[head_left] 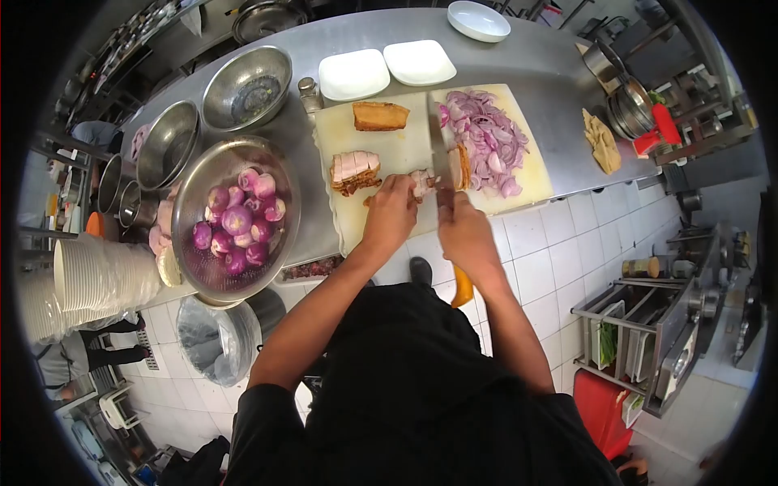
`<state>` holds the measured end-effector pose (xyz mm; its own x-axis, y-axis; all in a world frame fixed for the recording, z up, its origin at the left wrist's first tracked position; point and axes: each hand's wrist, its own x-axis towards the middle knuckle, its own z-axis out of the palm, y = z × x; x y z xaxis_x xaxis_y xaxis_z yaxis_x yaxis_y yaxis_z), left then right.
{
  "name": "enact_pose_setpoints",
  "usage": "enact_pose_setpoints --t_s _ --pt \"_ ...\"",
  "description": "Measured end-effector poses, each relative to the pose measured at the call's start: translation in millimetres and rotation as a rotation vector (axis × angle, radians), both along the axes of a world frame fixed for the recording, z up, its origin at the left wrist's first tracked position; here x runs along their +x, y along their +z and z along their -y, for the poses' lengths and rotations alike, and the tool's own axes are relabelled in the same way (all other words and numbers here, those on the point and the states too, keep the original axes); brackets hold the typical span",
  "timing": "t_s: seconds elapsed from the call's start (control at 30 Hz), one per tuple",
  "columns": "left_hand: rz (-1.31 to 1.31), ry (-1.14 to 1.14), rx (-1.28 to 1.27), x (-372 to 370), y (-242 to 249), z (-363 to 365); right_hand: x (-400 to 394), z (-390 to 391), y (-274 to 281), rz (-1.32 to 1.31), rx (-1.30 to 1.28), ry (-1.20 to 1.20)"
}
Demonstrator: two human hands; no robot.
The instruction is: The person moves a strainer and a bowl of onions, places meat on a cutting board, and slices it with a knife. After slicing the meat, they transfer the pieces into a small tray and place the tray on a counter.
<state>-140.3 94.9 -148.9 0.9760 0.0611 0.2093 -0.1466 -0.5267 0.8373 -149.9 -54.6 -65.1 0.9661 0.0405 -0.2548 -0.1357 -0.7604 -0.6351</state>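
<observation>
My right hand (pixel 468 236) is closed around a knife (pixel 438 150) with a yellow handle. Its blade stands upright over the cutting board (pixel 405 146), pointing away from me. Left of the blade, my left hand (pixel 392 212) has its fingers curled onto a piece of roast pork (pixel 422 185), partly hidden by them. A pork slice (pixel 460 168) lies just right of the blade. Farther left is a cut stack of pork (pixel 354 172), and a browned block of pork (pixel 380 116) lies at the back. Sliced red onion (pixel 486 146) is heaped on the board's right side.
A perforated steel bowl (pixel 284 235) with peeled red onions stands left of the board. Steel bowls (pixel 279 85), a shaker (pixel 309 93) and white dishes (pixel 354 74) sit behind. Stacked plastic containers (pixel 101 275) are far left. Crumpled brown paper (pixel 600 144) lies at right.
</observation>
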Motion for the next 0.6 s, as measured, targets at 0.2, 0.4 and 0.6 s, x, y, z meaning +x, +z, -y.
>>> enact_pose_setpoints --t_s 0.2,0.4,0.6 --pt "0.057 0.039 0.157 -6.5 20.5 9.1 -9.4 63.8 28.5 0.014 0.231 -0.095" --pt "0.099 0.042 0.381 14.2 26.6 28.9 -6.8 113.9 23.3 -0.017 0.267 -0.128" --pt "0.069 0.017 0.415 19.0 24.6 35.8 1.0 148.7 0.6 -0.024 0.284 -0.087"
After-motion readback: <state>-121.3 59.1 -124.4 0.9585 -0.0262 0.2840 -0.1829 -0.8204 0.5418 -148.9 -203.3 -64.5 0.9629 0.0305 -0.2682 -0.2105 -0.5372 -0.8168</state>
